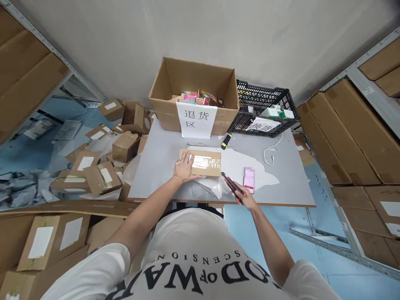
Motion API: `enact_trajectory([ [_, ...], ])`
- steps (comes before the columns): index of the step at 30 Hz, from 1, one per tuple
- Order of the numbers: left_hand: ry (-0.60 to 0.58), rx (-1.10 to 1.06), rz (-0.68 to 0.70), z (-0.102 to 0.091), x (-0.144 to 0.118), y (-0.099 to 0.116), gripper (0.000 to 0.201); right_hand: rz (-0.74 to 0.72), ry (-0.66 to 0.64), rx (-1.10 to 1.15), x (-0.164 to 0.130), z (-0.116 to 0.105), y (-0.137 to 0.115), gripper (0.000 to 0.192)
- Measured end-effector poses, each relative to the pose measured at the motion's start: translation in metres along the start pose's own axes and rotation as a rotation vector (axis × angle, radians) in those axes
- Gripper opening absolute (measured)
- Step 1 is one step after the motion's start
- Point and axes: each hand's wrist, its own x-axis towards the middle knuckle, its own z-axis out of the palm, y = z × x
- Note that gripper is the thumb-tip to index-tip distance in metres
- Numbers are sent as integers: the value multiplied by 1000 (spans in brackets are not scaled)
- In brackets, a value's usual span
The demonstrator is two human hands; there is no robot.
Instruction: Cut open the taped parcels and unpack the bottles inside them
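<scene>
A small taped cardboard box (209, 163) with a white label lies flat on the grey table (159, 146). My left hand (185, 167) rests on the left end of this box with its fingers spread. In my right hand (245, 197) is a red and black utility knife (232, 186), its tip close to the box's lower right corner. Whether the tip touches the cardboard I cannot tell. Clear plastic wrapping (215, 188) lies between the box and the table's front edge. Right of the knife lies a phone (249, 179) with a pink screen.
At the back stand a large open carton (165, 110) of small colourful packs and a black crate (264, 89) with several small boxes. A yellow and black marker (226, 141) and a white cable (268, 154) lie on the table. Cartons (101, 175) pile up at left; shelving (353, 137) stands right.
</scene>
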Motion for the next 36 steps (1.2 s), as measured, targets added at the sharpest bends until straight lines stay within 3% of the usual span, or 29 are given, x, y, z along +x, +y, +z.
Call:
enact_trajectory([
  [14,-25,1,10,-6,-1,0,107,-70,103,-2,-4,11,9,79],
  [24,54,-102,65,1,-5,-11,103,-170,272,-6,10,26,-3,75],
  [28,146,-232,26,6,-11,-16,82,-235,324,-60,33,39,-13,79],
  [31,229,-420,-47,14,-18,-22,83,-275,371,-115,52,48,-21,81],
  [34,269,-684,-178,24,-24,-34,96,-315,448,-141,70,56,-26,66],
  [36,230,-903,-283,30,-26,-47,91,-335,498,-120,79,62,-25,51],
])
